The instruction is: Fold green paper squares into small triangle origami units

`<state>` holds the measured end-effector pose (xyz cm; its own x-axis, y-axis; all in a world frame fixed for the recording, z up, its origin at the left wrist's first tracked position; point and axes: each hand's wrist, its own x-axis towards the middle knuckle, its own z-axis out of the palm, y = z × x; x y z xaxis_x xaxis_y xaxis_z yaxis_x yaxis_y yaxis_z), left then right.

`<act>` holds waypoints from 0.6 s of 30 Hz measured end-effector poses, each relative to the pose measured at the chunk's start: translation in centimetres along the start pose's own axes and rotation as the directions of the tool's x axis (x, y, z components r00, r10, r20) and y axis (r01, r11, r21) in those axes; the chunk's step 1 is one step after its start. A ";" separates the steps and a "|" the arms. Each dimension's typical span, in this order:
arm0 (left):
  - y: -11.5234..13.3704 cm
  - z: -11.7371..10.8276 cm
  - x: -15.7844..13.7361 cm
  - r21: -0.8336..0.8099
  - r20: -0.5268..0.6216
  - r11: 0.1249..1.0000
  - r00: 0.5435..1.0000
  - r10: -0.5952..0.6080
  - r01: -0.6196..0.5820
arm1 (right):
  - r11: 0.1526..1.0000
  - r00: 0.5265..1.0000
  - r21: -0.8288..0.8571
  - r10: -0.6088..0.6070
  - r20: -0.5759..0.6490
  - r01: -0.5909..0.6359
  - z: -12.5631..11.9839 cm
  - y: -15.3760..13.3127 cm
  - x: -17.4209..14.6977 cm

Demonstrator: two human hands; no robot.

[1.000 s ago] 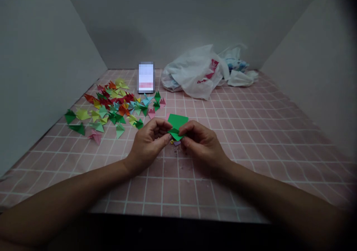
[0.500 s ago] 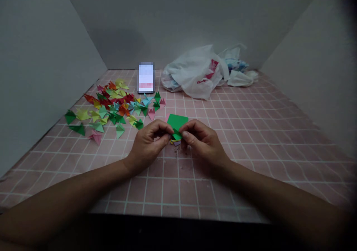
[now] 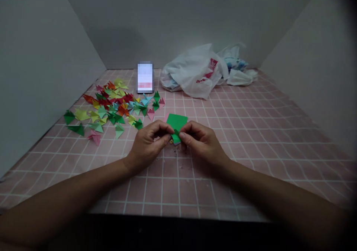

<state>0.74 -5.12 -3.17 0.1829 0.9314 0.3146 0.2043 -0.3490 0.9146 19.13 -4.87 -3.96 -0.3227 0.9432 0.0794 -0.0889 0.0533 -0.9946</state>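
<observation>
Between the fingertips of both hands is a small piece of green folded paper (image 3: 176,132), largely hidden by the fingers. My left hand (image 3: 149,141) pinches its left side with thumb and forefinger. From the right, my right hand (image 3: 203,141) pinches the other side the same way. Just behind and beneath lies a small stack of coloured paper squares with a green sheet (image 3: 177,120) on top. A pink edge (image 3: 166,117) shows at the stack's left. Where the held paper ends and the stack begins is hard to make out.
Many folded paper cranes (image 3: 113,108) in several colours spread over the left of the pink checked tablecloth (image 3: 251,132). A lit phone (image 3: 145,78) stands at the back. Right of it lie a white plastic bag (image 3: 192,72) and a crumpled white wrapper (image 3: 240,77). Pale walls enclose three sides.
Both hands keep their pinch in nearly the same place. The green paper between them has shifted slightly, covering more of the stack's front edge. The whole view has moved very slightly.
</observation>
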 end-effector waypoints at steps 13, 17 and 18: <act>0.0 0.0 0.0 -0.056 -0.040 0.997 0.998 -0.051 0.049 | 0.999 1.000 0.031 -0.009 0.028 0.009 0.0 0.1 0.1; 0.2 0.1 0.0 -0.089 -0.048 0.994 0.996 -0.071 0.067 | 1.000 0.999 0.021 0.007 0.044 -0.008 0.1 -0.1 0.1; 0.2 0.2 0.0 -0.090 -0.040 0.994 0.997 -0.073 0.069 | 1.000 0.999 0.002 0.013 0.035 -0.014 0.1 -0.1 0.1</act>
<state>0.94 -5.21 -3.02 0.1287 0.9578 0.2572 0.1290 -0.2733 0.9532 19.02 -4.78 -3.88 -0.3562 0.9319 0.0683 -0.0860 0.0400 -0.9955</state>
